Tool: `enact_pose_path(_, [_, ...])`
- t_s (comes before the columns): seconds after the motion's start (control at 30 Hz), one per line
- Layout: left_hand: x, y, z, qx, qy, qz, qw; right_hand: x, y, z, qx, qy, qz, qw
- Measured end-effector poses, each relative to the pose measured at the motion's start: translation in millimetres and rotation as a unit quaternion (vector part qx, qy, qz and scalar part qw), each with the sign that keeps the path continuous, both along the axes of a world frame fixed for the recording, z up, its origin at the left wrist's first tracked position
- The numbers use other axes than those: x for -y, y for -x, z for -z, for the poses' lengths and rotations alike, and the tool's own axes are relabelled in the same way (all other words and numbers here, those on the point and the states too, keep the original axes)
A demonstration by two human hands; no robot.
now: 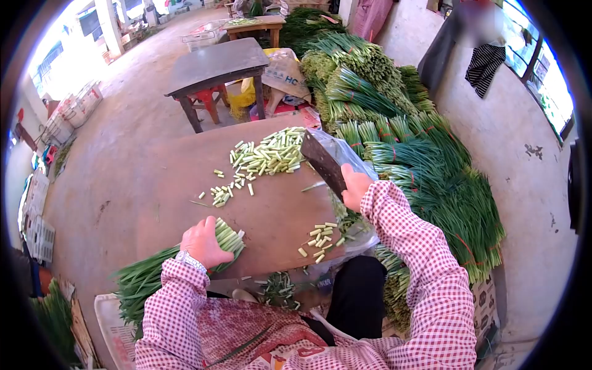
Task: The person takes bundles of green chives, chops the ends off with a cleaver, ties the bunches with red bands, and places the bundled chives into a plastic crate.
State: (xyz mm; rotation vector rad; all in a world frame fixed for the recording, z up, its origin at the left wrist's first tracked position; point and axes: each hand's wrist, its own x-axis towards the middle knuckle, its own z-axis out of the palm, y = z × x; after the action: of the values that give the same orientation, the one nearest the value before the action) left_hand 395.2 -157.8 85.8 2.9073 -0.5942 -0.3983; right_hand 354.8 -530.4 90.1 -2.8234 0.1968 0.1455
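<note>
My left hand [206,243] is wrapped round a bundle of green stalks [145,276], whose pale cut ends lie at the table's near left edge while the leaves hang off to the left. In my right hand [356,187] is a cleaver [322,161] with a dark, broad blade, raised over the right side of the brown table [179,179]. Beyond the blade lies a heap of short pale cut stalk pieces [268,154]. A smaller scatter of cut pieces [319,240] rests near the right front edge, below my right hand.
Bundled green stalks [413,154] are piled high along the right wall. A dark table [216,65] with a red stool [208,102] under it stands ahead. Clear plastic [351,151] hangs at the table's right edge. White crates [38,209] line the left side.
</note>
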Motion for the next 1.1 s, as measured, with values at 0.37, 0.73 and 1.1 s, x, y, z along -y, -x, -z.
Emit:
enact_pose_path(0.37, [0.3,8.2,0.9,0.022,0.001,0.005,1.0,-196.4,-152.4,4.0,-0.132,-0.186,-0.075,0.971])
enact_pose_path(0.73, [-1.4,4.6,0.0,0.005,0.013,0.002,1.0,-89.9,-143.0,32.4,-0.048,-0.344,0.195,0.917])
enact_pose_path(1.1, [-11.0,4.1,-0.2,0.018,0.029,0.013,0.999,-49.2,-66.7,18.6,0.085,-0.294,0.253,0.918])
